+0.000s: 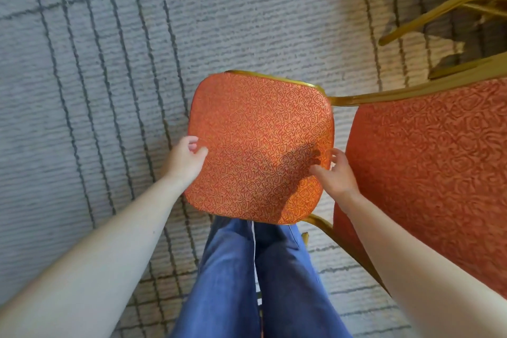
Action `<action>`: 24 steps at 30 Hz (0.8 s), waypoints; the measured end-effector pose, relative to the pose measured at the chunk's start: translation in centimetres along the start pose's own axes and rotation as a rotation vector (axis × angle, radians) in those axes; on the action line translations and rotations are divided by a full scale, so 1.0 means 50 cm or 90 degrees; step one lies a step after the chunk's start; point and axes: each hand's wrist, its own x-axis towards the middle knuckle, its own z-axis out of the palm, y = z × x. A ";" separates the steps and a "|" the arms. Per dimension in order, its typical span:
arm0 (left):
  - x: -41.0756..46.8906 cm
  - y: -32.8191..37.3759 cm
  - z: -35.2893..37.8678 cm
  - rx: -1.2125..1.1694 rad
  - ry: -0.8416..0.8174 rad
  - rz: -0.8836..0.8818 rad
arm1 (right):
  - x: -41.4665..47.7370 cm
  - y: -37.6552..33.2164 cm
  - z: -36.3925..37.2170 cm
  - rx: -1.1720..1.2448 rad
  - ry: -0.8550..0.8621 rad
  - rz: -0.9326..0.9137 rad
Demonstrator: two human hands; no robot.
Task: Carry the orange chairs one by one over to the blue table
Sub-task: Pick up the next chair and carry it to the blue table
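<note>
Two grips on the orange chair (260, 140): left hand (186, 158), right hand (336, 173) clamp opposite edges; lift level, clear of neighbouring chair (428, 159).

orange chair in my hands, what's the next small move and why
Probably lift it straight up and leftward: the left hand and right hand both grip the orange chair by its side edges, and a second chair crowds its right side.
</note>
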 end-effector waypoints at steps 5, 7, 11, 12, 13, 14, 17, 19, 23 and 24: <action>0.087 -0.052 0.046 -0.001 0.056 -0.024 | 0.076 0.043 0.042 0.064 0.008 0.039; 0.119 -0.073 0.063 0.006 0.065 -0.038 | 0.102 0.060 0.054 0.090 0.024 0.057; 0.168 -0.107 0.098 -0.009 0.076 -0.061 | 0.153 0.095 0.077 0.139 0.054 0.082; 0.174 -0.114 0.109 -0.009 0.087 -0.064 | 0.165 0.103 0.083 0.150 0.060 0.082; 0.179 -0.121 0.118 -0.010 0.099 -0.064 | 0.173 0.110 0.089 0.159 0.067 0.079; 0.183 -0.125 0.126 -0.017 0.112 -0.060 | 0.180 0.114 0.094 0.167 0.077 0.074; 0.199 -0.138 0.139 -0.035 0.152 -0.046 | 0.194 0.119 0.108 0.187 0.116 0.057; 0.204 -0.141 0.137 -0.022 0.168 -0.044 | 0.198 0.119 0.110 0.203 0.136 0.053; 0.210 -0.148 0.136 -0.045 0.189 -0.043 | 0.201 0.126 0.111 0.245 0.122 0.071; 0.208 -0.149 0.136 -0.062 0.190 -0.041 | 0.201 0.130 0.111 0.255 0.117 0.077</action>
